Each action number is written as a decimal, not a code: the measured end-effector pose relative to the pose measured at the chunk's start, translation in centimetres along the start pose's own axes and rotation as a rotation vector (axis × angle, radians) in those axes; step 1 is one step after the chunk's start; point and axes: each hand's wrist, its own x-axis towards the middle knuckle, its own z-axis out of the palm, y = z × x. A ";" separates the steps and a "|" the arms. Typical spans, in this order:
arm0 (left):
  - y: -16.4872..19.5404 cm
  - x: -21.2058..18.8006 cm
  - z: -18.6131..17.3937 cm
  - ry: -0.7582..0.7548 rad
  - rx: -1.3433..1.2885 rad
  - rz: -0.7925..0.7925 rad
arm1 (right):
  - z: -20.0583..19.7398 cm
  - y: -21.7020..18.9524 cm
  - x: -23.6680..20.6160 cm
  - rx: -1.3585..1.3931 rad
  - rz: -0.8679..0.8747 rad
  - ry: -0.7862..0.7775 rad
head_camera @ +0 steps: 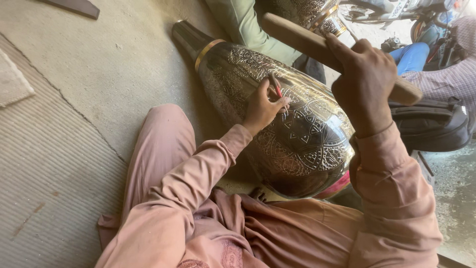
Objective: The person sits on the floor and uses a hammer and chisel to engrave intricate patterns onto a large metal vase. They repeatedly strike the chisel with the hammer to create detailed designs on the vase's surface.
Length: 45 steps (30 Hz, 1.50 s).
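Note:
A large dark metal vase [297, 134] with engraved floral patterns lies on its side across my lap, its gold-banded neck [206, 52] pointing away. My left hand [263, 106] rests on the vase's belly and pinches a thin chisel [275, 85] with a red-tipped shaft, its point against the engraved surface. My right hand [364, 82] is raised above the vase, closed around a wooden mallet stick [307, 39] that extends up and to the left. Both arms wear pink sleeves.
Concrete floor [114, 64] and a ribbed mat [49, 164] lie to the left. Another person in a green sleeve [248, 25] sits beyond the vase with a second engraved vessel [317, 12]. A black bag [431, 126] and a person in blue trousers [411, 57] are at right.

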 end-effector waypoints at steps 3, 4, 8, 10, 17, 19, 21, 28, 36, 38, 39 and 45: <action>0.3 0.0 0.1 -0.001 -0.004 -0.013 | -0.6 -1.4 1.3 -0.003 -0.095 -0.144; 0.4 0.0 0.1 -0.005 0.001 -0.022 | -0.9 -1.5 1.7 -0.009 -0.132 -0.227; 0.8 0.8 0.0 -0.100 -0.033 -0.101 | -1.0 -2.5 2.3 -0.189 -0.130 -0.092; 1.0 1.3 -0.1 -0.151 -0.049 -0.138 | -0.8 -2.4 2.2 -0.131 -0.123 -0.231; 1.2 2.7 0.0 -0.298 0.064 -0.124 | -0.9 -0.2 -0.2 -0.082 0.063 -0.273; 1.2 3.0 0.0 -0.337 0.075 -0.140 | -1.2 0.7 -1.2 -0.198 0.025 -0.062; 1.2 3.2 0.1 -0.377 0.103 -0.024 | -1.2 1.4 -1.7 -0.031 0.057 -0.200; 1.1 3.2 -0.1 -0.454 0.149 0.039 | -1.5 1.1 -2.5 0.046 0.054 -0.208; -0.4 -1.9 -0.1 0.098 -0.113 -0.060 | -1.5 -0.8 -1.3 0.040 -0.031 -0.045; -0.6 -2.3 0.0 0.108 -0.160 -0.038 | -1.5 -1.5 -0.6 0.000 -0.063 -0.074; -0.6 -2.3 0.0 0.106 -0.162 -0.027 | -1.6 -1.9 -0.1 -0.038 -0.085 -0.068; -0.2 -2.3 0.1 0.122 -0.116 0.003 | -2.6 -4.9 1.7 -0.196 -0.261 -0.104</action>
